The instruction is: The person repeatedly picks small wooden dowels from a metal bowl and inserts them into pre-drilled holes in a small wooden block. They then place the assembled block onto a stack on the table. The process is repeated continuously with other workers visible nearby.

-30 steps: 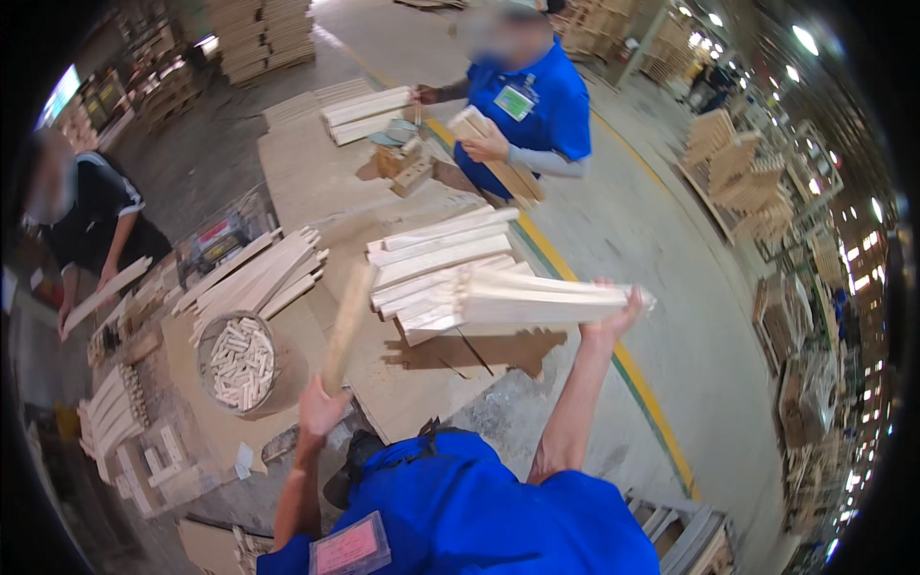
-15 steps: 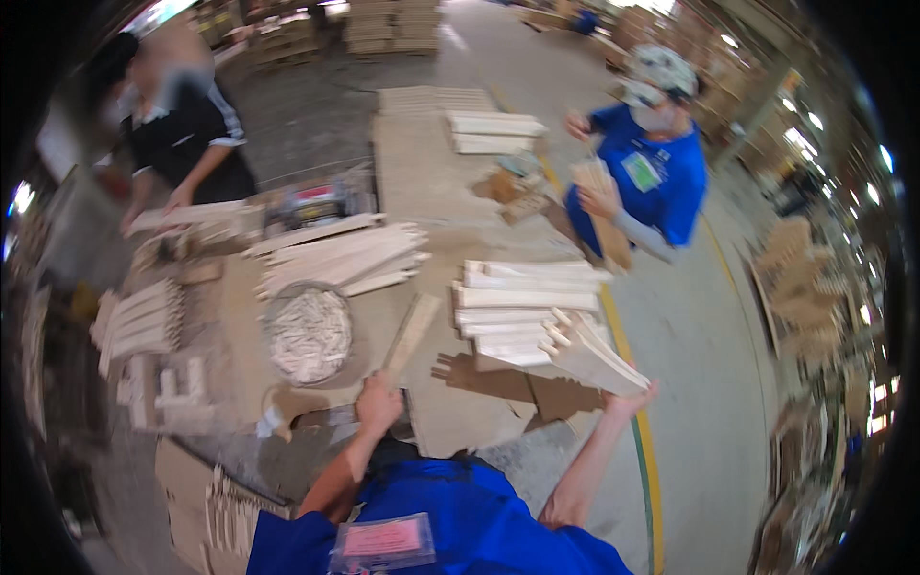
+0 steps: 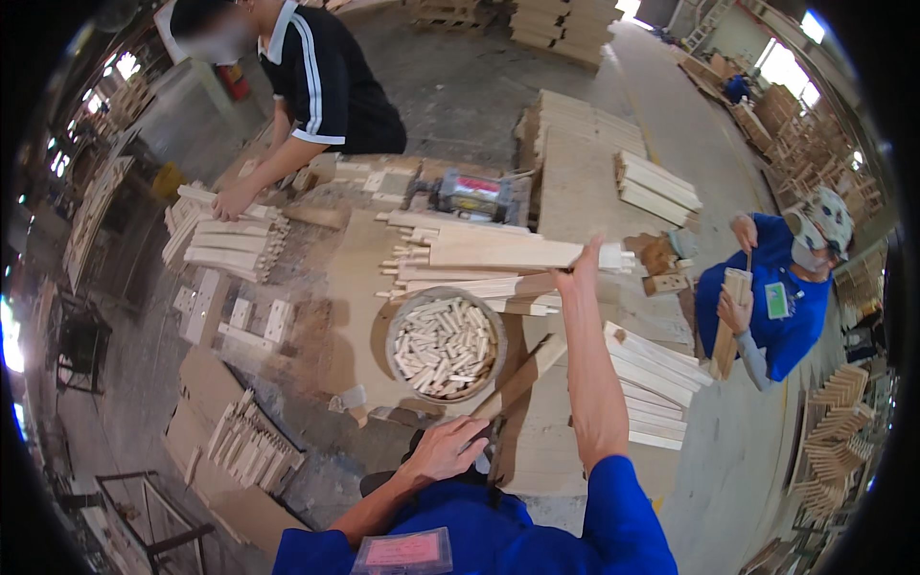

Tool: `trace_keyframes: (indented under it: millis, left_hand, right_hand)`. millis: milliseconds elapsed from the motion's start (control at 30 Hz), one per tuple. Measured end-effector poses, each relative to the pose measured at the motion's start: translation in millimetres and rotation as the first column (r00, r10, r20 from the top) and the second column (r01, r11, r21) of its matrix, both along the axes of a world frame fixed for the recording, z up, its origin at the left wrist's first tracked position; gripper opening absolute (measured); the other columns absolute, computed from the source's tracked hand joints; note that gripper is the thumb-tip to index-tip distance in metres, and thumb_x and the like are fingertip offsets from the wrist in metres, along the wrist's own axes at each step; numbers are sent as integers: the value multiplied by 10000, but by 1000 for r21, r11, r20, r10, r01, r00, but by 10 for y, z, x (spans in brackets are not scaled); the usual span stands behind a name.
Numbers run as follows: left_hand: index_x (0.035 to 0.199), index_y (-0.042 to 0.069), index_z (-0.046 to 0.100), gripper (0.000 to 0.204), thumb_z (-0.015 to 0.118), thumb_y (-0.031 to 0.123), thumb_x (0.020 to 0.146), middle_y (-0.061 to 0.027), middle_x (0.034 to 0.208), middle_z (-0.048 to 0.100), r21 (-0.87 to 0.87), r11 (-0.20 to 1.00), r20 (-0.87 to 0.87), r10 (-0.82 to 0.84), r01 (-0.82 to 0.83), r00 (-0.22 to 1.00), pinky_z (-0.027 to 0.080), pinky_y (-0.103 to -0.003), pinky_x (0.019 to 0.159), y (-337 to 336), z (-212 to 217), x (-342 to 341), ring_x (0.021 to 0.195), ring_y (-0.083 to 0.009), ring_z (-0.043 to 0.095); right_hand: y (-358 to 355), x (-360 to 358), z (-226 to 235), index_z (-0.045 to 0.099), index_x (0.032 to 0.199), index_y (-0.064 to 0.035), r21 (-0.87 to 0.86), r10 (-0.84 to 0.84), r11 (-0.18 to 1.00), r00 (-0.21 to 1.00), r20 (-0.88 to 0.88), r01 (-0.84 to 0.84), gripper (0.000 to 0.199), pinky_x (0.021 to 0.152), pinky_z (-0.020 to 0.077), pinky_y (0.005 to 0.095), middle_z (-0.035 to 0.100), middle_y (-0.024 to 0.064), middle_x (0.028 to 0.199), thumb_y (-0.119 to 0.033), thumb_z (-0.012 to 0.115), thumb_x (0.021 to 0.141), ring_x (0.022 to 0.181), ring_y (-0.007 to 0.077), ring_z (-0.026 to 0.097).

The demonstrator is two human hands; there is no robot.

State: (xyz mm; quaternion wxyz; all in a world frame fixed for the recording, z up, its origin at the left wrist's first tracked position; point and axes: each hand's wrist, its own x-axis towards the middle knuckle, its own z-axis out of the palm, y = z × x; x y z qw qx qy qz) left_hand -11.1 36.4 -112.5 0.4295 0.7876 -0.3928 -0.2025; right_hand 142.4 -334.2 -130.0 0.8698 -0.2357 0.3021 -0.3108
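My right hand [image 3: 583, 266] reaches forward and grips the right end of a pale wooden board [image 3: 508, 253]. That board lies on top of a pile of similar boards [image 3: 450, 272], several with round pegs at their ends. Nearer my body, my left hand [image 3: 448, 450] is closed at the near end of a narrow wooden slat [image 3: 525, 376] that slants away to the right; some of its fingers are hidden. Between the pile and my left hand stands a round tub [image 3: 391, 347] full of short wooden dowels [image 3: 446, 345].
Another stack of boards [image 3: 652, 388] lies right of my right forearm. A person in black [image 3: 331, 81] handles slats [image 3: 230, 240] at the far left. A person in blue [image 3: 767, 297] holds wooden pieces at the right. A small machine [image 3: 474, 195] sits beyond the pile.
My right hand has moved from the right-hand stack to the middle pile, with a board in its grip. The view has turned left. My left hand stays at the slat's near end.
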Motion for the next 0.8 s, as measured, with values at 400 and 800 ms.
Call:
trace_keyframes:
  millis: [400,800]
  left_hand:
    - [1092,18,670,196,646,21,897,-167,943,677,-87,976,107,207,-199,972,541,-365,766,385,396,920,826,-292,680]
    - [1070,1,667,190,663,-14,880,-162,967,693,-201,977,180,109,-72,978,550,-376,774,47,575,562,845,-306,694]
  right_hand:
    - [322,345,-65,421,1460,-44,178,290,952,923,-253,-250,603,1014,491,567,529,192,1425,-282,661,960,1275,399,545]
    - [397,-3760,-550,616,1202,-74,-362,-586,-114,357,-728,-925,450,1021,433,527,630,116,1260,-52,675,757,1236,337,545]
